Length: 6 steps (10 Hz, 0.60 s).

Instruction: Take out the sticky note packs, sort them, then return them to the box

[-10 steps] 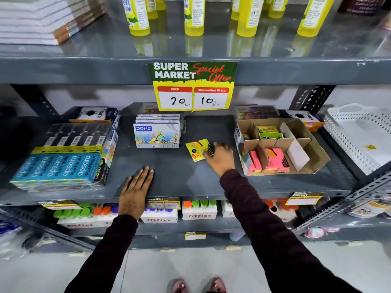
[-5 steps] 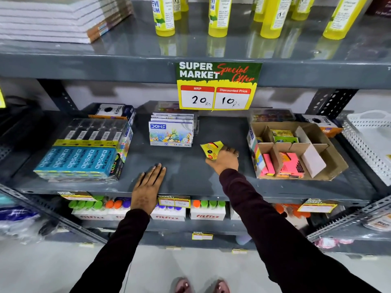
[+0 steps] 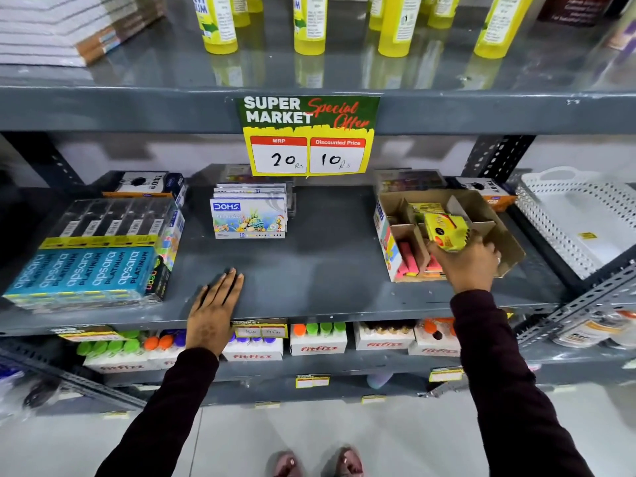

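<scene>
A brown cardboard box (image 3: 502,215) with dividers stands on the right of the grey middle shelf (image 3: 327,270). My right hand (image 3: 468,266) holds a yellow sticky note pack (image 3: 445,232) just above the box's middle compartments. Pink sticky note packs (image 3: 411,265) stand in the box's front left compartments. Yellow-green packs (image 3: 425,207) sit in a rear compartment. My left hand (image 3: 213,311) lies flat, fingers apart, on the shelf's front edge and holds nothing.
Blue Apsara pencil boxes (image 3: 89,270) fill the shelf's left side, and DOMS colour boxes (image 3: 249,215) stand at the back centre. A white perforated basket (image 3: 581,218) sits right of the cardboard box. A price sign (image 3: 308,136) hangs from the upper shelf with yellow bottles (image 3: 309,25).
My right hand picked the yellow pack up from the shelf's middle and carried it right, over the cardboard box. My left hand stayed flat on the shelf edge.
</scene>
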{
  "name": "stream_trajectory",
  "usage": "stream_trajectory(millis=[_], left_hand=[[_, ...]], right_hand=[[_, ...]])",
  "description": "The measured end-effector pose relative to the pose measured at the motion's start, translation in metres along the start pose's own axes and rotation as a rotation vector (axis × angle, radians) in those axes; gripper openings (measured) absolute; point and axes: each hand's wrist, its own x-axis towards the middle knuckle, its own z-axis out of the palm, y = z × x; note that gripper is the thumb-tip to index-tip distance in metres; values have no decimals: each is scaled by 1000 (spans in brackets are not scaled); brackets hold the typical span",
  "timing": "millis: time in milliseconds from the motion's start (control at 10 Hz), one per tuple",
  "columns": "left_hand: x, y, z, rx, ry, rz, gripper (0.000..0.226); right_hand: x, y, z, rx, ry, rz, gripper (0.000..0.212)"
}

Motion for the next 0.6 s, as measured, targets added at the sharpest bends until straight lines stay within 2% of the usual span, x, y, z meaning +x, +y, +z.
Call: stream_trajectory(millis=[100, 200, 400, 600], left_hand=[[0, 0, 1, 5, 27, 1, 92], [0, 0, 0, -6, 20, 4, 93], [0, 0, 0, 3, 22, 3, 93], [2, -1, 0, -6, 7, 9, 88]], right_hand=[[13, 13, 4, -13, -84, 31, 79], [17, 23, 18, 77, -203, 10, 67], [5, 24, 37, -3, -234, 3, 57], [-8, 13, 40, -197, -237, -3, 63]])
